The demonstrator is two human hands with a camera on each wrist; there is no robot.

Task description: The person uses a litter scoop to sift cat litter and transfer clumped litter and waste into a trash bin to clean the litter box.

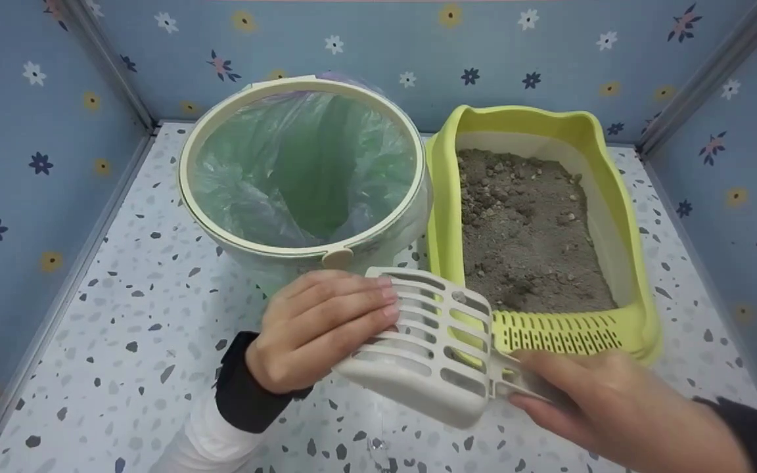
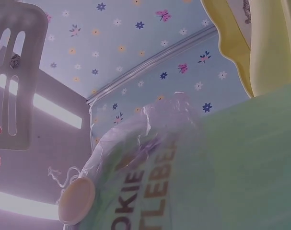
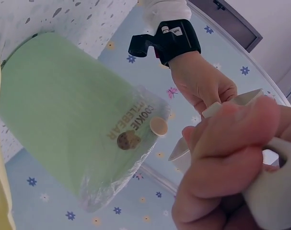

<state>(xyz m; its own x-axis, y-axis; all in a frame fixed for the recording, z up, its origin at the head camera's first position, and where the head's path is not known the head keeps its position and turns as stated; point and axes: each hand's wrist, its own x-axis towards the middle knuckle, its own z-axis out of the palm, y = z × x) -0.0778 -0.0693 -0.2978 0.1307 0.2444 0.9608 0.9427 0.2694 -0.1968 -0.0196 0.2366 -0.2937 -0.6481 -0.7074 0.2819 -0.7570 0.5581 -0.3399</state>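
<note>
A pale slotted litter scoop is held upside down over the floor, in front of the bin and beside the litter box. Its handle is gripped by my right hand, whose curled fingers fill the near part of the right wrist view. My left hand holds the scoop's left side, fingers across the slotted back; its thumb shows below in the right wrist view. A small grey clump sits in one of the slots. The yellow litter box contains grey-brown litter, lumpier at the back left.
A green bin with a cream rim and a clear liner bag stands left of the litter box. Flower-patterned panels enclose the speckled floor at the back and both sides.
</note>
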